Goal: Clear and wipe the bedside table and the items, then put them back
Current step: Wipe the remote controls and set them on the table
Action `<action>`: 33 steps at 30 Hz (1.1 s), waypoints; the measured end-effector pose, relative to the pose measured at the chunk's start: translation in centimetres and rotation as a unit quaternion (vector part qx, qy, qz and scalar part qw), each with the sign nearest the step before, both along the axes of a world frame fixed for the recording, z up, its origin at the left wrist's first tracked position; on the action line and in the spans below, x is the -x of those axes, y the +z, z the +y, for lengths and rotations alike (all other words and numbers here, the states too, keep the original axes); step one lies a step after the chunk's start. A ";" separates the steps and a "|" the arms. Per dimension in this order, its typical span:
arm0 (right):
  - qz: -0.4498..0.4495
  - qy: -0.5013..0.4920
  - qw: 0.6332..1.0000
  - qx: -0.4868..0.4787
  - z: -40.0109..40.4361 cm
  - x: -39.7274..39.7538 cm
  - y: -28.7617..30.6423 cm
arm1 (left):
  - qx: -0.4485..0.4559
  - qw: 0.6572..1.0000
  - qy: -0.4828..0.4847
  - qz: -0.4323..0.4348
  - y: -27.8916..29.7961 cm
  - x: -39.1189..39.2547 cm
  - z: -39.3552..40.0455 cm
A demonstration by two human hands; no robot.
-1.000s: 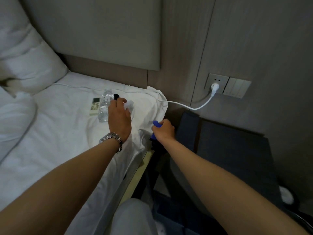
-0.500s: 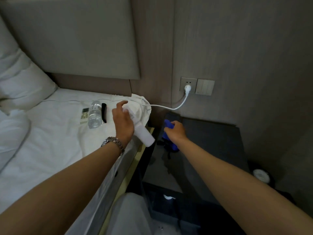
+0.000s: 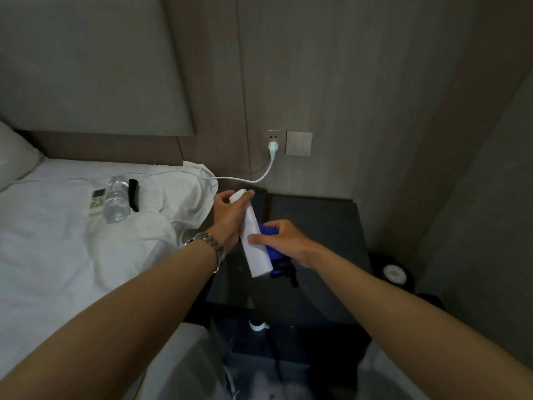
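At frame centre your left hand (image 3: 227, 217) grips the white tube (image 3: 253, 241) while your right hand (image 3: 284, 241), fingers curled around the blue cloth (image 3: 266, 230), wipes it above the dark bedside table (image 3: 331, 255). The water bottle (image 3: 116, 202), remote (image 3: 96, 202) and black item (image 3: 134, 194) wait on the bed (image 3: 57, 255), left of centre, not yet returned.

A plain white cylindrical tube (image 3: 255, 241) shows against a vivid blue cloth (image 3: 271, 239) and the near-black glossy top of the bedside table (image 3: 314, 226). The bed sheet (image 3: 57, 241) is plain white, and on it lie a clear plastic water bottle (image 3: 116, 202), a black slim bar-shaped object (image 3: 133, 194) and an off-white remote control (image 3: 96, 202) with small dark markings. The wall socket plate (image 3: 273, 140) is grey, with a white plug and cable (image 3: 245, 179). The wristwatch band (image 3: 207, 246) is silver metal.
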State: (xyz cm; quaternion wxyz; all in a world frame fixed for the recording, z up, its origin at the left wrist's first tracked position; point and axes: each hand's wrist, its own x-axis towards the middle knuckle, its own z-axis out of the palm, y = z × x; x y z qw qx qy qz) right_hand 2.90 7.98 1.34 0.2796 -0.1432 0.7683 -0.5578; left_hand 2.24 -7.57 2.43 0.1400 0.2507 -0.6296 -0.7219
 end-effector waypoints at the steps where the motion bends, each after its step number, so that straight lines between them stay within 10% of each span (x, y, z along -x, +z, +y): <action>1: 0.013 -0.007 1.000 -0.006 0.3 -0.2 0.0 | -0.004 1.000 0.001 -0.004 0.0 0.0 0.6; 9: 0.130 -0.102 0.986 0.010 0.9 0.3 -0.5 | -0.012 0.996 -0.082 -0.047 -2.3 -1.3 5.1; 16: -0.014 -0.206 0.976 0.065 1.4 2.7 0.1 | -0.180 0.968 -0.143 -0.097 -1.4 -2.8 4.2; 20: 0.059 -0.305 0.951 0.001 1.2 4.1 0.5 | -0.235 0.948 -0.189 -0.104 -1.5 -3.5 4.3; 27: 0.298 -0.251 0.920 -0.034 0.3 2.1 0.4 | -0.245 0.935 -0.234 -0.107 -1.4 -3.9 6.1; 33: 0.305 -0.099 0.942 -0.098 -0.6 1.6 -1.1 | -0.239 0.954 -0.162 -0.082 -1.4 -3.7 6.5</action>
